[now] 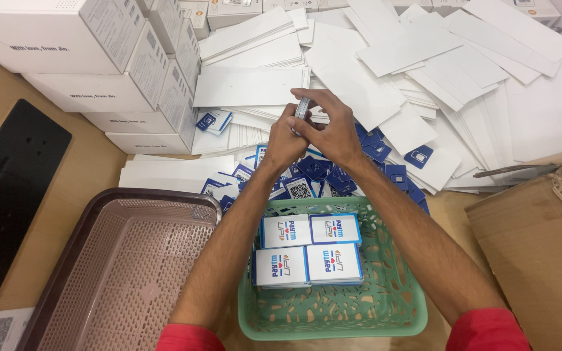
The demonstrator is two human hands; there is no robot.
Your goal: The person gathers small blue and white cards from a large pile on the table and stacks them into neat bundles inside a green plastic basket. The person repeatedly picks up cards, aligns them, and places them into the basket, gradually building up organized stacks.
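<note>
Both hands, left hand (285,140) & right hand (333,130), pinch a thin card stack (301,108) edge-on above the green basket (398,305); cards look light, stiff, slick — best gripped by edges.

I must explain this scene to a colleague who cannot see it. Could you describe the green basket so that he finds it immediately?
Start from the wooden table, at its near edge between the person's forearms. The green basket sits there, right of the brown basket and left of the cardboard box. Unlike the brown one, it holds four neat card stacks.
</note>
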